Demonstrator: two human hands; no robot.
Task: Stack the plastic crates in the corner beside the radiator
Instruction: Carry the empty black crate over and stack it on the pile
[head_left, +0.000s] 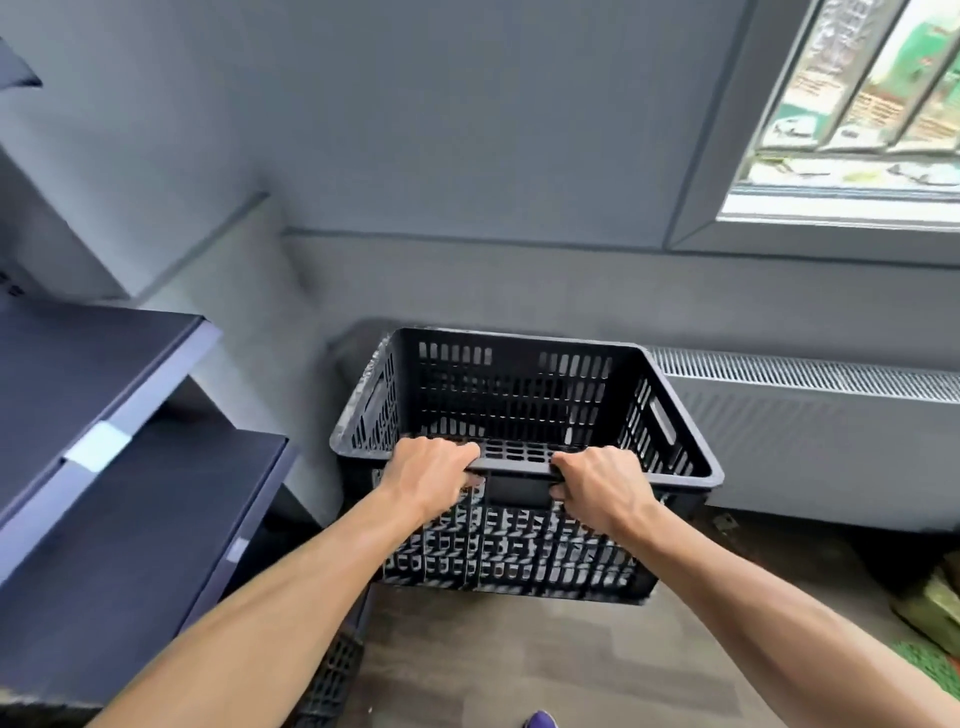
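A black slotted plastic crate (524, 395) sits in the corner, left of the white radiator (810, 431). It appears to rest on another black crate (519, 556) beneath it, whose slotted front shows below. My left hand (431, 475) grips the near rim left of the handle slot. My right hand (597, 488) grips the same rim on the right. Both thumbs curl under the rim. The top crate is empty inside.
Dark shelves (104, 467) stand to the left, close to the crates. A further black crate (332, 680) lies low by my left forearm. A window (852, 104) is above the radiator. Greenish items (930, 608) lie on the floor at right.
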